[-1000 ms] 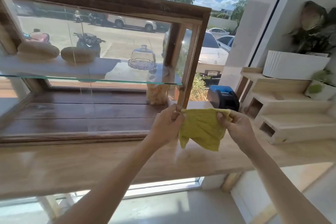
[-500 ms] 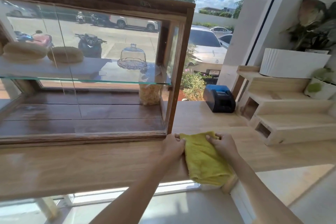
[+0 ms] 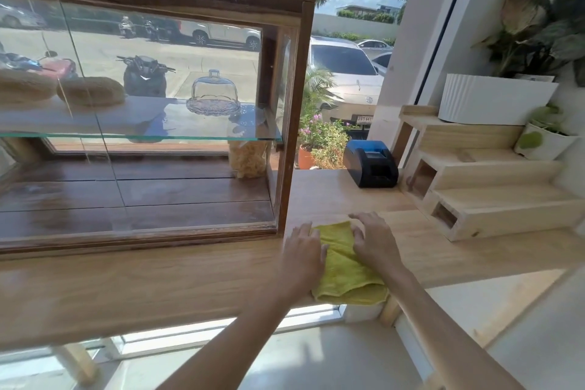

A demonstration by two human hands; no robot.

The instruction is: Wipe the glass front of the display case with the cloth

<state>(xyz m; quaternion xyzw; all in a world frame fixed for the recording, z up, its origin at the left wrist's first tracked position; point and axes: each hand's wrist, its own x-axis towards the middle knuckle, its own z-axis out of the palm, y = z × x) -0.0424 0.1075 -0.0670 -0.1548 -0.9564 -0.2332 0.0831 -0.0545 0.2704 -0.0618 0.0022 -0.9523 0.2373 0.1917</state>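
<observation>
A wooden display case point(image 3: 294, 111) with a glass front point(image 3: 142, 193) stands on the left of the light wooden counter point(image 3: 158, 282). A yellow-green cloth point(image 3: 343, 269) lies folded flat on the counter just right of the case's front corner, reaching the counter's front edge. My left hand point(image 3: 302, 255) presses flat on the cloth's left side, fingers apart. My right hand point(image 3: 373, 239) presses flat on its right side and top. Neither hand touches the glass.
Inside the case a glass shelf carries two bread loaves point(image 3: 90, 91) and a glass dome point(image 3: 213, 93); a bag of snacks point(image 3: 248, 158) stands below. A black receipt printer point(image 3: 370, 163), stepped wooden stands point(image 3: 493, 199) and potted plants point(image 3: 493, 98) fill the right.
Both hands held the cloth up in the air, then brought it down onto the counter and now press it flat. The view has shifted slightly left to right.
</observation>
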